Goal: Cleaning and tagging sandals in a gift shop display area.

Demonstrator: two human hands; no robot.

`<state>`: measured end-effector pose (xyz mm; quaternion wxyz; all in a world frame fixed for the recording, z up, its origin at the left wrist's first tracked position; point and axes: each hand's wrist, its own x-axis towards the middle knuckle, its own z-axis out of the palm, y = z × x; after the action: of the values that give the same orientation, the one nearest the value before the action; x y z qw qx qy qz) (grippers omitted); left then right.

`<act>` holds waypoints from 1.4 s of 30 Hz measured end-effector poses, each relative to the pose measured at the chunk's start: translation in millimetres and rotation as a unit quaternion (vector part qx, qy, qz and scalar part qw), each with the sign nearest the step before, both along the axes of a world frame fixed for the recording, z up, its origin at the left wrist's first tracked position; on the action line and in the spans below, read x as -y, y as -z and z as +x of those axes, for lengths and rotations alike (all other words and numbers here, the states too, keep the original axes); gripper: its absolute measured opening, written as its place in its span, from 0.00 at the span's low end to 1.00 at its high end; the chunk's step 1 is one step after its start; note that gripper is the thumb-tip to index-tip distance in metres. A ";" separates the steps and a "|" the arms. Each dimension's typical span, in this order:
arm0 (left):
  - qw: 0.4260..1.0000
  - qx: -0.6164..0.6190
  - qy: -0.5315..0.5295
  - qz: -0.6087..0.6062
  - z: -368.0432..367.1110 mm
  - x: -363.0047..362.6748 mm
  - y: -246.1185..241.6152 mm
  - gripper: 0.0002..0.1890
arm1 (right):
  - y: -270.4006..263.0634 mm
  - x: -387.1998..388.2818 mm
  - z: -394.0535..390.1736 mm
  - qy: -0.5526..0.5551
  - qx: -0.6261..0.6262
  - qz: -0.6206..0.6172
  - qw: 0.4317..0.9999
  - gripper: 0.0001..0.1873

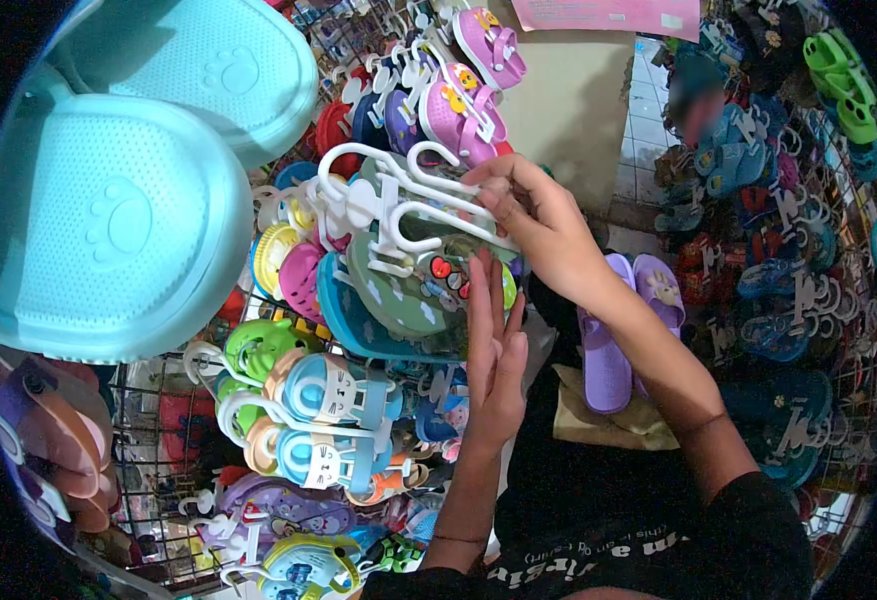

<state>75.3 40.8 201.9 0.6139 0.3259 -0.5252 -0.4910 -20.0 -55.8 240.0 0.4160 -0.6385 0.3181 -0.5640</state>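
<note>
My right hand point(547, 217) pinches the end of a white plastic shoe hanger point(389, 176) between thumb and fingers. From that hanger hangs a pair of green children's sandals point(393, 300) with white cloud prints and small charms, including a red one. My left hand point(497, 367) is raised with its fingers straight, its fingertips against the near side of the sandals. Whether it bears any of their weight is unclear. Just behind the green pair is a teal sandal point(337, 307), partly covered by it.
Large turquoise slippers point(160, 225) with paw marks loom at upper left. Pink clogs point(457, 109) hang beyond my hands, and blue cat-faced sandals point(333, 390) hang below them on a wire rack point(153, 480). Purple slippers point(607, 352) lie under my right forearm. More footwear lines the right side.
</note>
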 end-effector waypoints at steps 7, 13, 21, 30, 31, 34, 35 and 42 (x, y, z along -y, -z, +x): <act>1.000 -0.015 0.008 -0.006 1.2 0.7 1.0 0.42 | 0.9 6.0 10.8 0.003 -0.019 -0.033 0.999 0.08; 0.998 -0.039 0.039 -0.020 5.2 -1.9 5.0 0.40 | 3.7 6.6 14.3 0.003 -0.046 -0.051 0.998 0.06; 0.998 -0.054 0.016 0.012 3.9 -4.7 3.5 0.42 | 15.9 6.8 7.5 -0.020 -0.059 -0.030 0.998 0.10; 0.999 -0.046 0.025 0.016 4.2 -5.3 3.7 0.43 | 16.9 3.7 2.1 -0.015 -0.086 -0.021 0.996 0.14; 0.999 -0.045 0.025 0.016 4.2 -5.8 3.5 0.43 | 17.6 3.5 2.4 -0.016 -0.085 -0.020 0.996 0.14; 0.999 -0.039 0.028 0.021 2.6 -6.8 2.4 0.44 | 22.1 4.1 2.0 -0.008 -0.092 -0.036 0.995 0.14; 0.998 -0.043 0.025 0.027 1.6 -7.8 1.2 0.44 | 24.3 4.4 1.6 0.001 -0.093 -0.047 0.995 0.15; 0.998 -0.042 0.020 0.036 1.4 -7.1 3.5 0.47 | 25.6 2.3 -1.9 0.003 -0.093 -0.034 0.995 0.15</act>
<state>76.7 47.8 198.4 0.6130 0.3164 -0.4876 -0.5352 -21.9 -58.1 214.4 0.3612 -0.7008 0.3383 -0.5137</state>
